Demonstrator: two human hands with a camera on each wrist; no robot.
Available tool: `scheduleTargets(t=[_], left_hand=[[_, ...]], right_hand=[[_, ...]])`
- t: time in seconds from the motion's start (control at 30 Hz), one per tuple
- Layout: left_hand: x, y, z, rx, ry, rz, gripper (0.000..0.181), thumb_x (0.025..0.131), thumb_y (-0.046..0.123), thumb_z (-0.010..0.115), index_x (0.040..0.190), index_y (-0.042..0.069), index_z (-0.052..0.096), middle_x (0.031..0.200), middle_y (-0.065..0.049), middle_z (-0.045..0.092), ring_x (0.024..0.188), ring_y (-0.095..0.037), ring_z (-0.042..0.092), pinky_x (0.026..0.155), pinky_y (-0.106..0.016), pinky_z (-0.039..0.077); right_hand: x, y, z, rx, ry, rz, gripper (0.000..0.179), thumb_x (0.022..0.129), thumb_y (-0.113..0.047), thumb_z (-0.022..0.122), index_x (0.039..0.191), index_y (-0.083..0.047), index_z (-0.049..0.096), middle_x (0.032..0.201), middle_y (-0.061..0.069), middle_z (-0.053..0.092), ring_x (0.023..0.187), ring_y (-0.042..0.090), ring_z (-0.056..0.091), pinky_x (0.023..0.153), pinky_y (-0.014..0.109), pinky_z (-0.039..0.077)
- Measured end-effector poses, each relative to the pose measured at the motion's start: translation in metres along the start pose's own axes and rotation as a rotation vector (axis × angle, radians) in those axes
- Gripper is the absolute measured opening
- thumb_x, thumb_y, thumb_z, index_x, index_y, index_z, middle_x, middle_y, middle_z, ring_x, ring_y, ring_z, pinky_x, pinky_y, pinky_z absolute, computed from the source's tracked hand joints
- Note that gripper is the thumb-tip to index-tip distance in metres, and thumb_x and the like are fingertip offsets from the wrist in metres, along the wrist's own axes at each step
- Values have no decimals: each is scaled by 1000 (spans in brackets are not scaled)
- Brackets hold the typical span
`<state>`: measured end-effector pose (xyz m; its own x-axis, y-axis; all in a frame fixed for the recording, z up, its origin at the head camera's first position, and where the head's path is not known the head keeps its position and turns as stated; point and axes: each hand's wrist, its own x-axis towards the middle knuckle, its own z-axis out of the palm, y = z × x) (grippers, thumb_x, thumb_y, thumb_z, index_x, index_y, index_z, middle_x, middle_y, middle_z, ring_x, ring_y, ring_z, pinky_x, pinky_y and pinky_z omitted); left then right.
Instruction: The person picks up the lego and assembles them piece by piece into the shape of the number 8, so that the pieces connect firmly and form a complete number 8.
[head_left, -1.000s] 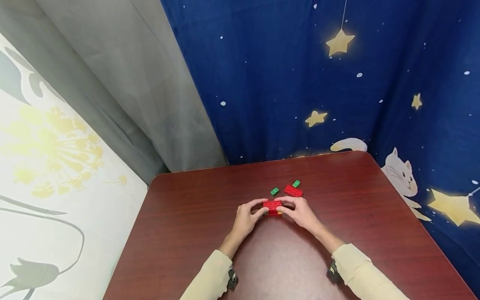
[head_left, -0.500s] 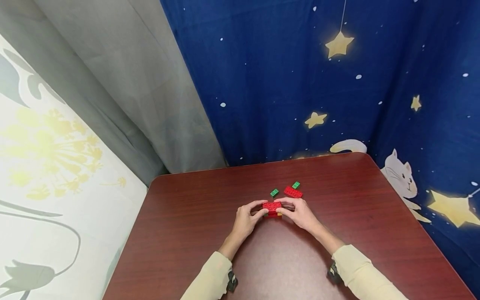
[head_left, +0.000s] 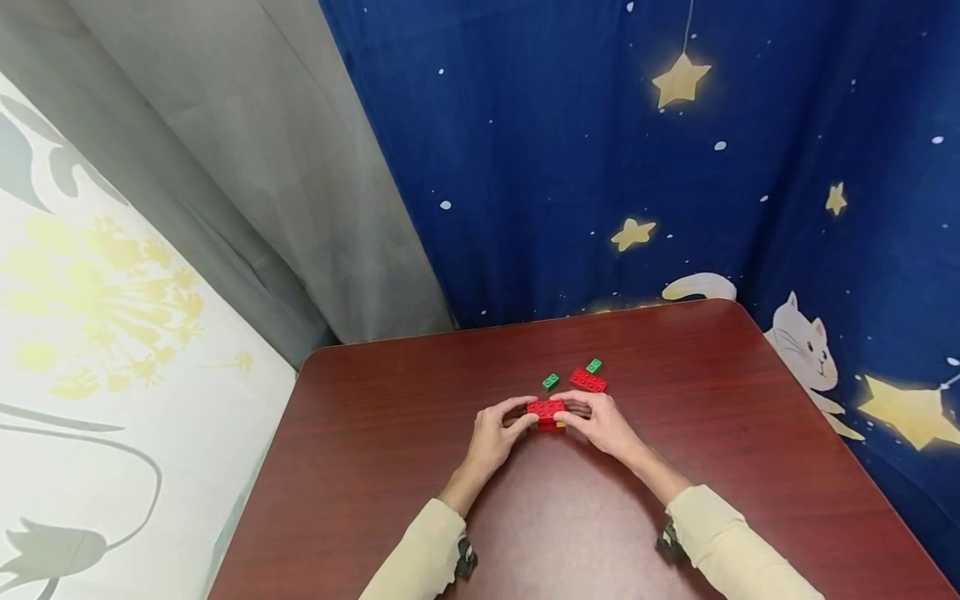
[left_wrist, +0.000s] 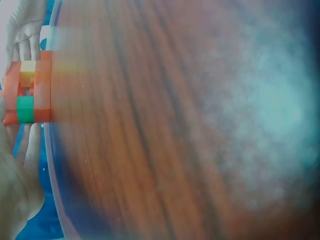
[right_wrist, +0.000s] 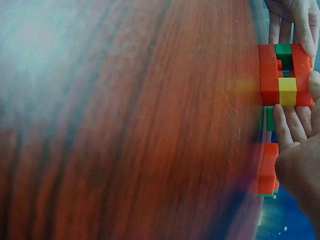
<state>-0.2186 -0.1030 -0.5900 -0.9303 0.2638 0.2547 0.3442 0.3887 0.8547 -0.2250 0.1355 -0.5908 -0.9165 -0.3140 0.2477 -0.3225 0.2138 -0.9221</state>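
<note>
A small stack of building bricks stands on the table between both hands. Its upper red brick (head_left: 546,408) shows rows of studs on top. Below it, a yellow brick (right_wrist: 287,91) sits at the right end and a green brick (left_wrist: 25,109) at the left, with a gap between them. The lower red brick (right_wrist: 269,75) rests on the tabletop. My left hand (head_left: 491,435) pinches the left end of the upper red brick between thumb and fingers. At the opposite end, my right hand (head_left: 603,425) grips the same brick likewise, its other fingers extended behind the stack.
Just behind the stack lie a loose green brick (head_left: 551,382), a longer red brick (head_left: 588,380) and another small green brick (head_left: 594,366). The dark red wooden table (head_left: 390,417) has its far edge in front of a blue star-patterned curtain (head_left: 555,167).
</note>
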Motion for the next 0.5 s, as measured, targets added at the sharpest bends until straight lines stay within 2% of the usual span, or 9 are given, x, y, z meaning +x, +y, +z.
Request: scheduleTargets(t=[0.13,0.3,0.5], left_hand=[[1,0,0,5,8,-2,39,96,28,78,133,14,76,122,-2,77,101,-12,77,80,-23,61],[0,0,1,5,7,-5,39,96,28,78,133,15,76,121,-3,77,99,-12,77,79,-24,62],[0,0,0,21,8,16,40,96,27,79,133,13,76,121,-5,77,102,-15,77,81,-24,62]], right_hand=[[1,-1,-1,-5,-5,5,36,95,-10,81,128,2,74,121,18,76,114,35,73,96,44,58],[0,-1,-4,-16,-15,22,37,95,-17,83,128,-3,75,120,12,77,113,30,74,95,35,60],[0,0,-3,-23,-17,40,38,94,-16,84,129,-4,75,122,12,76,114,30,74,95,34,59]])
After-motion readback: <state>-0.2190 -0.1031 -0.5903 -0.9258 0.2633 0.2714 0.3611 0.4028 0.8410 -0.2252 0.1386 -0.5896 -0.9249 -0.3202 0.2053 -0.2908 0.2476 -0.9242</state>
